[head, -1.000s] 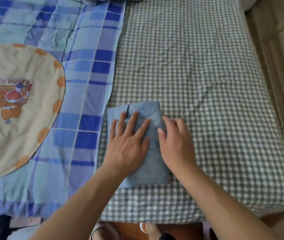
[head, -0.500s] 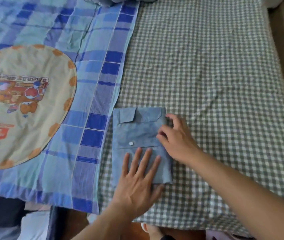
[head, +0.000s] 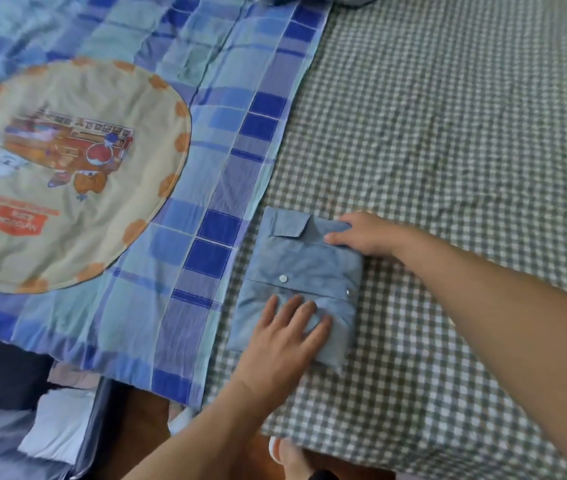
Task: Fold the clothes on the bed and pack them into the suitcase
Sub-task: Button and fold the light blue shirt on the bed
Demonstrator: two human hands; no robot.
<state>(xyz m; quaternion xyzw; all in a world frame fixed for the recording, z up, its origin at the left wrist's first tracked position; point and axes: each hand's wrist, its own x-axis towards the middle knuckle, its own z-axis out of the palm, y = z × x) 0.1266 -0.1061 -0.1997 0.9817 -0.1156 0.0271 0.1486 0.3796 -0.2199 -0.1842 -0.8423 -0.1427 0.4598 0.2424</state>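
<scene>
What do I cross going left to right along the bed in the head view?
Round cartoon patch → blue plaid quilt → folded blue shirt → bare checked sheet.

The checked sheet (head: pixel 448 150) is lying bare beyond and to the right of the folded blue shirt (head: pixel 295 265), so passage is being left there. On the left, the shirt is being bordered by the blue plaid quilt (head: pixel 205 168), its edge just beside it.
</scene>
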